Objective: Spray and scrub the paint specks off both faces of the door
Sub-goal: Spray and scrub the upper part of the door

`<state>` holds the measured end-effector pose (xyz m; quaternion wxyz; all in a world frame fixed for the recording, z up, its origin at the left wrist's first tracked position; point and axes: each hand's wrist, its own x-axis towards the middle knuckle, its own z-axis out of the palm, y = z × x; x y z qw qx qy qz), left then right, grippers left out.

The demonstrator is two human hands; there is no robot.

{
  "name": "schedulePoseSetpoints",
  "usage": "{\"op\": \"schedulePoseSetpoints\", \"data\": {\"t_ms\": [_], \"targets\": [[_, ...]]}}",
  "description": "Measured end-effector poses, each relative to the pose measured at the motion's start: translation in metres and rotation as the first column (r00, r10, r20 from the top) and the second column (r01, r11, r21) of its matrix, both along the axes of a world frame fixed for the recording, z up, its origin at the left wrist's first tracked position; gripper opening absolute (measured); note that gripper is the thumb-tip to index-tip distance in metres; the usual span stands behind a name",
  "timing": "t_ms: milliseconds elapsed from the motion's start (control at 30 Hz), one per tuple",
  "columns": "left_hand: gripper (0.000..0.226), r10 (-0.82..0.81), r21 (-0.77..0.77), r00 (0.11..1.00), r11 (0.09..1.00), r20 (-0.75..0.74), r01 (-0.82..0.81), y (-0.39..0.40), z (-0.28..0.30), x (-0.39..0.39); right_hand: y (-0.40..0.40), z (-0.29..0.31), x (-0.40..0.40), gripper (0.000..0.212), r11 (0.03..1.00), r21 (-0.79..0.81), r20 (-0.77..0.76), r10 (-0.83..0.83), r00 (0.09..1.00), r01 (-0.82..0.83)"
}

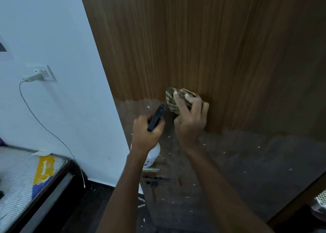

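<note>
Scrubbing looks like the step we're in right now: our right hand (189, 116) has its fingers (178, 100) curled tight around a striped greenish scrub pad (172, 100) and is pressing it flat on the door (211, 47), right at the ragged line where the clean glossy wood up top meets the dull, speckled part below. That spot makes sense to us, since the boundary seems to be where the cleaning front has got to and the white paint specks (148, 107) start just under it. Our left hand (147, 132) is wrapped around the black trigger head of the spray bottle (155, 119), nozzle angled up toward the door just beside the pad, so we're guessing it's kept close for a quick squirt between scrubs. Bottle's white body (153, 155) is mostly hidden behind the left wrist, so no idea how full it is, and we can't tell if a finger is actually on the trigger. Lower down there's a latch (155, 179) on the door edge, pretty murky. Only this one face of the door shows, the other side is out of sight. Off to the left are a pale wall (53, 29) with a plugged-in charger (34, 77) and the corner of a mattress (26, 176), cut off by the frame
</note>
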<state>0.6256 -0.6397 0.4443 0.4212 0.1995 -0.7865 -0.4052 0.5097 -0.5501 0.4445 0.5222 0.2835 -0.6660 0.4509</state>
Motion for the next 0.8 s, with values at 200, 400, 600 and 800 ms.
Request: {"op": "schedulePoseSetpoints", "data": {"t_ms": [200, 400, 600, 800], "targets": [[0.050, -0.078, 0.006, 0.997, 0.997, 0.019, 0.078, -0.024, -0.002, 0.020, -0.002, -0.085, 0.032, 0.035, 0.979, 0.198, 0.053, 0.047, 0.997, -0.057], [0.042, -0.070, -0.033, 0.997, 0.997, 0.023, 0.070, -0.038, 0.000, 0.029, -0.038, 0.009, 0.030, 0.047, 1.000, -0.017, 0.047, -0.006, 0.999, 0.006], [0.036, -0.112, 0.024, 0.994, 0.993, -0.016, 0.112, -0.052, -0.002, 0.035, -0.035, -0.073, 0.049, 0.034, 0.979, 0.206, -0.007, 0.016, 1.000, -0.014], [0.035, -0.081, 0.014, 0.997, 0.997, -0.004, 0.081, -0.070, -0.008, 0.042, -0.062, 0.001, 0.048, 0.047, 0.997, 0.075, -0.031, 0.030, 0.999, -0.027]]}}
